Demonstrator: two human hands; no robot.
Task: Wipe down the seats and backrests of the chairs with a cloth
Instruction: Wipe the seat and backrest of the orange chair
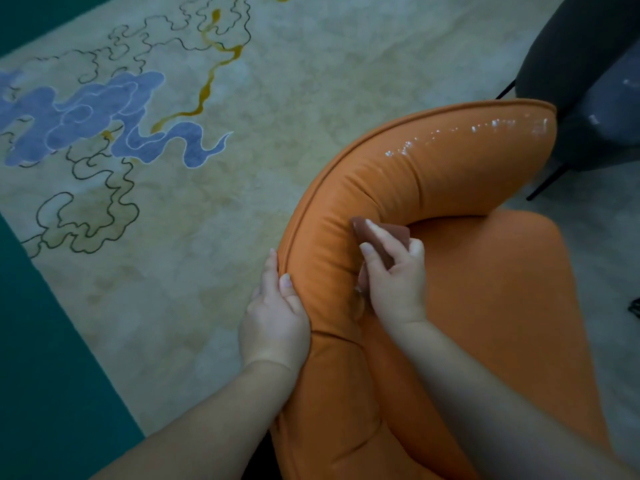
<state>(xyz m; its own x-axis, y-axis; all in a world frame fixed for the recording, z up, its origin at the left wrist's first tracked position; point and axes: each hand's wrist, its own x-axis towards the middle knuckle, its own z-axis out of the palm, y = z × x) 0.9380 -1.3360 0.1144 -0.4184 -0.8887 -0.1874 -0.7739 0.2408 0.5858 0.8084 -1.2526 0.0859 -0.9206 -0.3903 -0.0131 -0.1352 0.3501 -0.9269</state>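
A right hand [394, 282] pinches a small, soft brown cloth [381, 237] against the curved backrest of an orange chair [450, 174], likely slick padded leather, while the left hand [277, 317] grips its near-left outer edge.

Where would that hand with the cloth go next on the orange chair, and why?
Probably along the backrest curve toward its far end. The right hand presses the brown cloth against the inner face at the near bend, while the left hand grips the outer edge, steadying the orange chair. The rest of the curve lies ahead.
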